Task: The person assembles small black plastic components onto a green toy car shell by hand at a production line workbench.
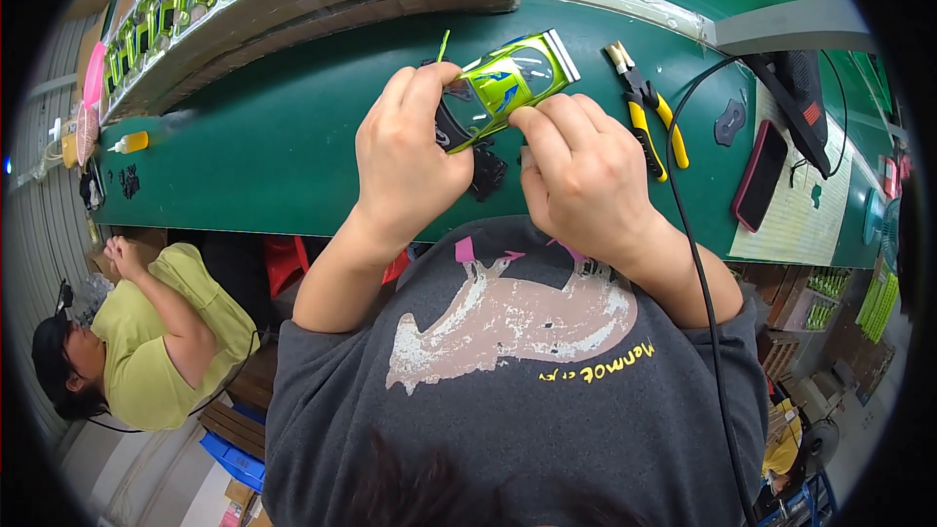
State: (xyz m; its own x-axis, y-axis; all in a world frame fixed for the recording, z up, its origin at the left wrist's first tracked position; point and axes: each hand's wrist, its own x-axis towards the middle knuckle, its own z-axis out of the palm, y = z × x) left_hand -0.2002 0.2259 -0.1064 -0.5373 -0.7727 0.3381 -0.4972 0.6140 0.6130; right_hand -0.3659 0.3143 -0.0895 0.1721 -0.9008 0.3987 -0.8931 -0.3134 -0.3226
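1. Head view: the left hand [410,141] is clamped on one end of a green toy car [503,88].
2. Right hand [586,171] — fingers curled together, touching the car's near side; whether they pinch it, I cannot tell.
3. Black parts [487,176] lie on the table [283,146] between both hands' fingers.
4. Pliers [638,115] lie just right of the right fingers — a phone [759,176] farther right.

Shiny green toy car [508,88], blue-marked, held aslant
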